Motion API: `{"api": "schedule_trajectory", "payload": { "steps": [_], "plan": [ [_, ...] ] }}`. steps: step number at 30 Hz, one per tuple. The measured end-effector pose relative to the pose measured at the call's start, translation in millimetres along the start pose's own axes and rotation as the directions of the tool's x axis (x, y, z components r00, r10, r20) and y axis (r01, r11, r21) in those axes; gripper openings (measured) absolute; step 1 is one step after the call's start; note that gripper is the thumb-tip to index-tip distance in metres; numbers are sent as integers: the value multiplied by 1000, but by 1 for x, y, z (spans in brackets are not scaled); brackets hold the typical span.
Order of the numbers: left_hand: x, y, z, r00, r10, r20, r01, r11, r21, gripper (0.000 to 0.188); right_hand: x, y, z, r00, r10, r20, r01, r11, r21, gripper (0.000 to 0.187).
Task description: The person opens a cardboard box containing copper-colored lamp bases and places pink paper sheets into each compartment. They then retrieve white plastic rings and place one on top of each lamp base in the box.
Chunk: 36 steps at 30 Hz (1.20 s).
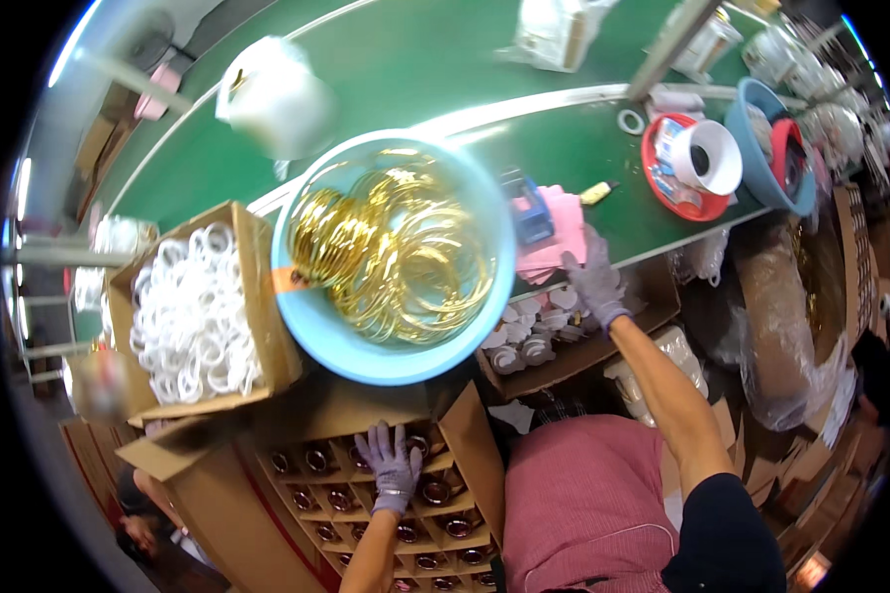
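Over the divided carton [475, 453], gloved left hand [391, 465], fingers spread, among dark glossy round pieces [459, 527] in its cells, gloved right hand [595, 281] at pink sheets [564, 229] on the green bench [583, 128], cannot tell whether its fingers pinch them.

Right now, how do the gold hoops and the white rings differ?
The gold hoops are wide and thin; the white rings are smaller, with thicker bands. The gold hoops lie in a blue tub, the white rings in a cardboard box. Both are circular and lie heaped together.
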State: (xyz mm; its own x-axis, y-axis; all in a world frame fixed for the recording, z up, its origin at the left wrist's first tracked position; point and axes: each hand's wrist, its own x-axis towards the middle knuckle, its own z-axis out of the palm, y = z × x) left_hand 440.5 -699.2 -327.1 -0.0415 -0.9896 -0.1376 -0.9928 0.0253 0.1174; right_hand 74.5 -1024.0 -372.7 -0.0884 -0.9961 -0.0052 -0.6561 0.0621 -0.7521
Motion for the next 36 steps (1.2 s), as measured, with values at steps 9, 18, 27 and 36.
{"api": "schedule_trajectory", "payload": {
  "steps": [9, 18, 27, 36],
  "plan": [
    [-3, -2, 7, 992, -69, -109, 53, 988, -144, 53, -16, -119, -59, 893, -427, 145, 445, 886, -131, 39],
    [5, 0, 1, 993, -81, -82, 64, 979, -195, 49, -60, -336, 75, 436, -882, 179, 792, 470, 389, 41],
    [-8, 5, 11, 990, -139, 0, 135, 965, -225, 53, -85, -474, 258, -133, -563, 816, 972, -234, -4, 104],
    [8, 2, 7, 993, -111, 27, 114, 963, -245, 54, -51, -510, 347, -44, -625, 780, 999, -50, 16, 91]
  ]
}}
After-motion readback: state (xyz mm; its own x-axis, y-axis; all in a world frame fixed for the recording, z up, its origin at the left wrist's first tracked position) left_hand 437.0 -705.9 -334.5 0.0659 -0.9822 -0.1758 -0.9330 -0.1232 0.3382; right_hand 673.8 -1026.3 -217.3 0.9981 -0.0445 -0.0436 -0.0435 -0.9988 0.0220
